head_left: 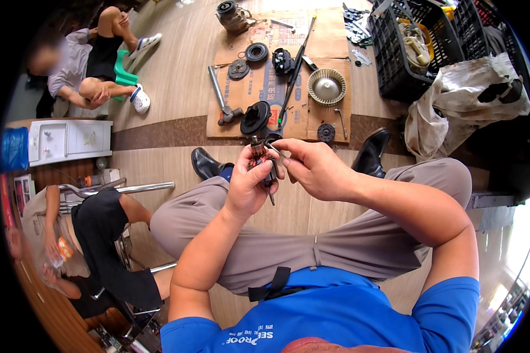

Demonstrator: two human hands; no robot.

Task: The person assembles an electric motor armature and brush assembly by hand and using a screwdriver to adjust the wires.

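My left hand (248, 185) is closed around a small motor rotor (259, 154) with copper-coloured windings and a thin steel shaft sticking out below the fist. My right hand (312, 167) meets it from the right, fingertips pinching a small dark ring-shaped part (272, 141) at the rotor's top end. Both hands are held above my knees, over the wooden floor. The rotor's middle is hidden by my left fingers.
A flattened cardboard sheet (335, 44) lies on the floor ahead with a hammer (221, 97), black discs (256, 117), a round fan wheel (327, 86) and a long rod. Black crates (394, 65) and a dirty cloth (453, 100) stand right. Two people sit at the left.
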